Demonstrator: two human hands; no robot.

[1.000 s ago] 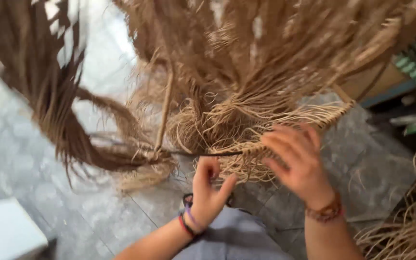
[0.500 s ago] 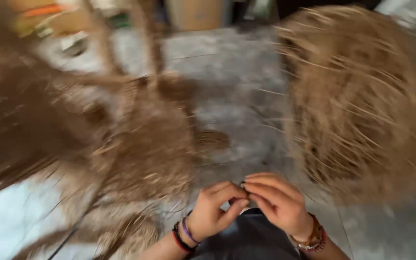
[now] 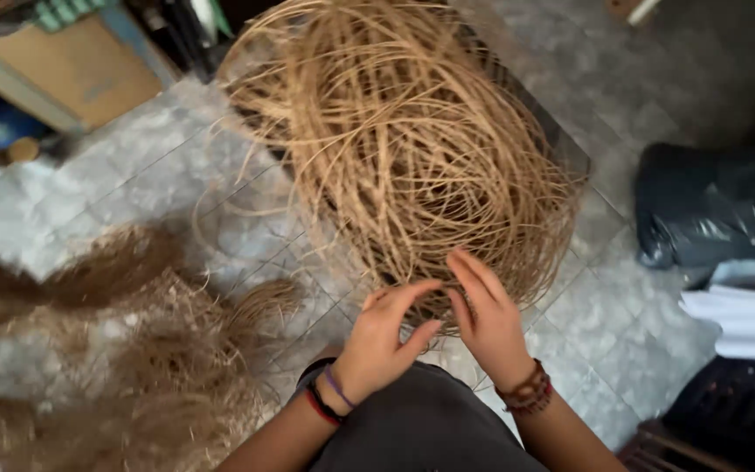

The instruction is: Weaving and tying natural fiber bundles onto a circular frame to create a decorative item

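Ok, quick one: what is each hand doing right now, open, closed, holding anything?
Left hand: fingers curled, pinching at the edge of the tangled fibre bundle; whether it grips a strand cannot be told.
Right hand: open, fingers extended against the same bundle.

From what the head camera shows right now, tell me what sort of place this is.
Probably a home craft or weaving workspace on a tiled floor. Both hands work at a big tangled coil of tan fibre strands; loose brown fibre bundles lie beside, and a cardboard box stands behind.

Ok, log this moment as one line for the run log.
left hand: fingers curled at fibre coil's near edge | right hand: fingers spread on fibre coil | coil: on tiled floor | loose fibre pile: left | black bag: right
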